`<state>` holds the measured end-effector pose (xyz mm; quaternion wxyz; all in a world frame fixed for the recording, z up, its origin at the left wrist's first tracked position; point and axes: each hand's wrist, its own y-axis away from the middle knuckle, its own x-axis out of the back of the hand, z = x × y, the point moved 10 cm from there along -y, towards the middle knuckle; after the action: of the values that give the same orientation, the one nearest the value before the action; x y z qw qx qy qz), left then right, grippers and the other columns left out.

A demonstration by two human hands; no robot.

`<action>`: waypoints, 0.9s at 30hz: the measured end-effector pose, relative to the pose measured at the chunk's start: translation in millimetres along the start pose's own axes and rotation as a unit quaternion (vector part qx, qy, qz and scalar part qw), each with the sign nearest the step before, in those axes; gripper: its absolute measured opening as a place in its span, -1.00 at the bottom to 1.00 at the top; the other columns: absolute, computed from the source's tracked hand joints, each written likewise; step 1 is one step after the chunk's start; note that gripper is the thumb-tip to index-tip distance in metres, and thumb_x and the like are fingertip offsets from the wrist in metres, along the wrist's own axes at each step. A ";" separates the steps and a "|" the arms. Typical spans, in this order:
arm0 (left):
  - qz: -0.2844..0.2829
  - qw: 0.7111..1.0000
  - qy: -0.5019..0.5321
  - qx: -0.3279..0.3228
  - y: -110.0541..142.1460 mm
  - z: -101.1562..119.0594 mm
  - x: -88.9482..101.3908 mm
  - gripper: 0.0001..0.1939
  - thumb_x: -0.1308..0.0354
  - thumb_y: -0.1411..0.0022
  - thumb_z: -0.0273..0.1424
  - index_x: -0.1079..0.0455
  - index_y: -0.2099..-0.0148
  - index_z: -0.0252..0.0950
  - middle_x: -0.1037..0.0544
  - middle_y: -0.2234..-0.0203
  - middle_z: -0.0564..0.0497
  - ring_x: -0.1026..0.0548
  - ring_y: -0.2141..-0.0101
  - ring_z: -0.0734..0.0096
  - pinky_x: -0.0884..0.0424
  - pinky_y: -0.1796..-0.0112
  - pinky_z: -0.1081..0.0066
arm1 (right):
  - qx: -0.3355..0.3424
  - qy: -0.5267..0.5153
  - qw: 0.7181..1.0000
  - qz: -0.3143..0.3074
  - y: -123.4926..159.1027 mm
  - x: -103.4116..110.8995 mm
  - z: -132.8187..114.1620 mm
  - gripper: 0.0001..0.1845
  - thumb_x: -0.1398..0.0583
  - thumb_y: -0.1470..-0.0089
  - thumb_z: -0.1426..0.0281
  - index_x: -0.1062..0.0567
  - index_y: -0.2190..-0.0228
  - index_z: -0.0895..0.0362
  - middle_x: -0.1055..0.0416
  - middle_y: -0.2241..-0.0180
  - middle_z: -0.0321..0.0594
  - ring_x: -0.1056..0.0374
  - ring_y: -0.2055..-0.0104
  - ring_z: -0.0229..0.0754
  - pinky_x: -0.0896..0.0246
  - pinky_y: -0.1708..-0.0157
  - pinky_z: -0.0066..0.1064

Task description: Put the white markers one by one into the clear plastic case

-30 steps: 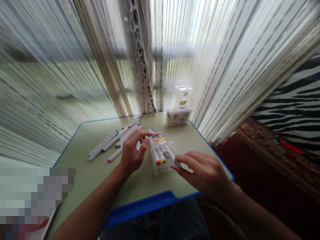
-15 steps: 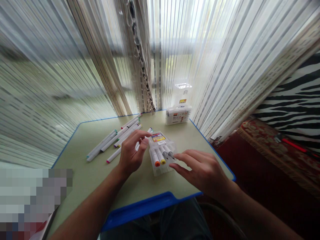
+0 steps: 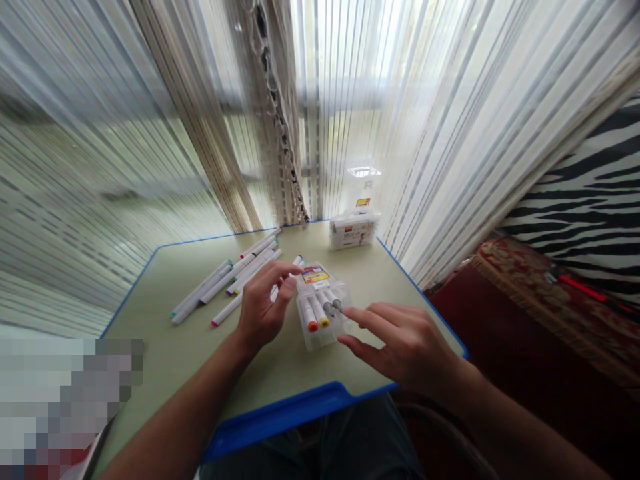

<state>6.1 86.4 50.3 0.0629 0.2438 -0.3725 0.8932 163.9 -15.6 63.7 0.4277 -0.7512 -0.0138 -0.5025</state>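
Note:
A clear plastic marker case (image 3: 311, 339) lies on the table with its front side toward me. Inside are white markers with an orange-ended one (image 3: 313, 326), a yellow-ended one (image 3: 324, 322) and two grey-ended ones (image 3: 329, 309). My left hand (image 3: 265, 303) is at the case's upper left, index fingertip at the labelled lid (image 3: 316, 274), thumb apart from the finger. From the right, my right hand (image 3: 395, 333) reaches in; its index fingertip touches the end of the rightmost grey marker, and the thumb is spread below near the case's edge.
Loose white markers (image 3: 255, 267) with coloured ends lie in a pile left of the case. A second clear case (image 3: 354, 230), lid raised, stands at the table's back right. The table (image 3: 200, 373) has a blue rim. String curtains (image 3: 210, 133) hang behind it.
My right index finger has moved slightly up and forward against the grey marker's end, and the thumb has spread farther from it. My left hand stays by the case.

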 end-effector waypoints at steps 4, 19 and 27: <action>0.001 1.000 -0.003 -0.004 0.3 0.2 -0.2 -0.77 -0.01 -0.39 -0.33 -0.48 0.15 -0.27 -0.57 0.28 -0.08 -0.50 0.27 0.29 -0.41 0.26 0.32 | 0.004 0.042 0.999 -0.031 -5.3 -7.9 -2.1 -0.73 -0.20 -0.25 0.33 -0.56 0.11 0.24 -0.54 0.49 -0.23 -0.44 0.50 -0.22 -0.21 0.49 -0.38; -0.010 1.000 0.009 -0.020 0.9 4.3 -3.4 -0.79 -0.02 -0.38 -0.38 -0.49 0.16 -0.28 -0.58 0.26 -0.07 -0.51 0.25 0.29 -0.39 0.28 0.33 | 0.035 0.085 0.994 -0.058 -21.0 -8.4 -9.1 -0.81 -0.15 -0.22 0.51 -0.59 0.29 0.21 -0.50 0.54 -0.25 -0.36 0.55 -0.20 -0.01 0.51 -0.30; -0.025 0.999 0.019 -0.016 3.0 3.1 -6.7 -0.78 0.00 -0.40 -0.37 -0.47 0.13 -0.30 -0.56 0.24 -0.07 -0.50 0.21 0.31 -0.38 0.25 0.35 | 0.030 0.089 0.994 -0.063 -20.0 -7.5 -4.4 -0.78 -0.15 -0.25 0.49 -0.56 0.40 0.16 -0.46 0.57 -0.27 -0.32 0.55 -0.23 0.04 0.48 -0.30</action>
<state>12.4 82.6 47.0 0.0959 0.2347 -0.3793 0.8898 148.0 -2.8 71.1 0.4170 -0.6882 -0.0382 -0.5924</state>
